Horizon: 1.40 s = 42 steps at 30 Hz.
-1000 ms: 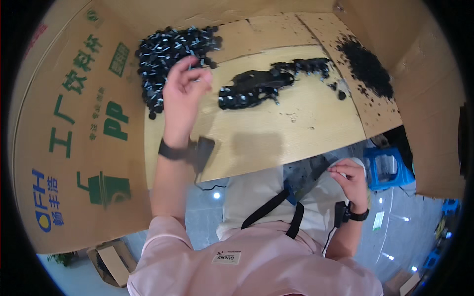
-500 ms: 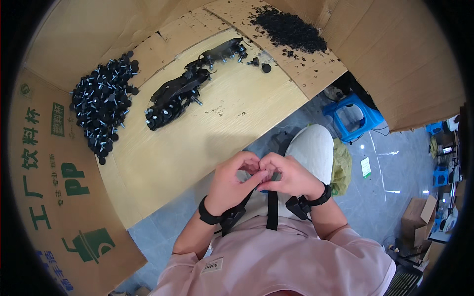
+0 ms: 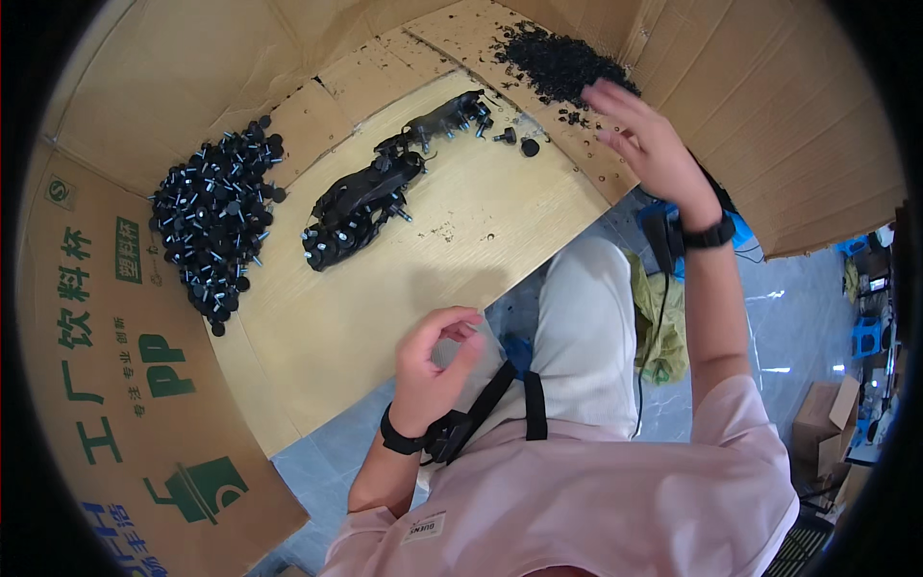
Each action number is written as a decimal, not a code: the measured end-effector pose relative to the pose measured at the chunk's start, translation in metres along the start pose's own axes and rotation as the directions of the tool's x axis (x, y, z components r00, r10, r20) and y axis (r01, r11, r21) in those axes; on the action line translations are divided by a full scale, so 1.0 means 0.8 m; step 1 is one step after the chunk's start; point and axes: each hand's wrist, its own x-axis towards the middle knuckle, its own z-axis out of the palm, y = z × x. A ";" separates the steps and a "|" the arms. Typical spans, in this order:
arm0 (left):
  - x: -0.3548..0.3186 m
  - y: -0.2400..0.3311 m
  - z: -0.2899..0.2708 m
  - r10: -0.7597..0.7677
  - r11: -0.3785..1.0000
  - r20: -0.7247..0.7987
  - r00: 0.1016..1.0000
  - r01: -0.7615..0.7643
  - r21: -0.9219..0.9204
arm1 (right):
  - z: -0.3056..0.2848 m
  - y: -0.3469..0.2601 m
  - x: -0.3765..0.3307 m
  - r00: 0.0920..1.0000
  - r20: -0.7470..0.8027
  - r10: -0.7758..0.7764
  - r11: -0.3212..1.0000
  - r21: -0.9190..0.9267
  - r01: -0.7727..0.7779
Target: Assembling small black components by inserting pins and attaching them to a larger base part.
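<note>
My left hand [image 3: 435, 373] is held over my lap at the table's near edge. Its thumb and fingers are curled toward each other, and whatever is between the tips is too small to make out. My right hand [image 3: 646, 146] reaches far out to the right, slightly blurred. Its fingers are stretched apart, with nothing visible in them. The fingertips are beside a pile of tiny black pieces [image 3: 560, 60] on a cardboard flap at the far right.
On the wooden table [image 3: 385, 288] lie a heap of black-headed knob bolts [image 3: 213, 216] at left and black strips with bolts [image 3: 363, 197] in the middle. A loose black knob [image 3: 530, 147] sits farther right. Cardboard walls [image 3: 750, 115] surround the table; a blue stool [image 3: 740, 231] stands right.
The two hands were together over my lap; my right hand has left and moved far right to the tiny black pieces. My left hand stays near the same place. The view has shifted slightly.
</note>
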 end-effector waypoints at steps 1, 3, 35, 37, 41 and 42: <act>0.000 0.000 0.001 -0.013 1.000 -0.022 1.000 0.013 0.000 | 0.003 0.012 0.014 0.997 -0.075 -0.034 0.986 -0.168 0.021; 0.000 0.001 0.006 -0.023 1.000 -0.048 0.999 0.023 -0.007 | 0.023 0.025 0.022 0.999 -0.038 -0.037 0.985 -0.169 0.030; 0.008 -0.012 0.041 0.276 0.940 -0.168 0.946 -0.302 -0.159 | 0.135 -0.167 -0.114 0.974 -0.068 0.214 0.588 0.806 -0.073; 0.001 0.000 0.040 0.180 0.934 -0.207 0.962 -0.234 -0.272 | 0.138 -0.161 -0.115 0.979 -0.037 0.202 0.567 0.819 -0.086; -0.004 -0.005 0.030 0.091 0.902 -0.245 0.965 -0.184 -0.390 | 0.140 -0.168 -0.109 0.975 0.065 0.213 0.334 0.933 -0.135; -0.004 -0.006 0.028 0.090 0.902 -0.254 0.963 -0.187 -0.389 | 0.144 -0.170 -0.106 0.976 0.071 0.206 0.333 0.933 -0.138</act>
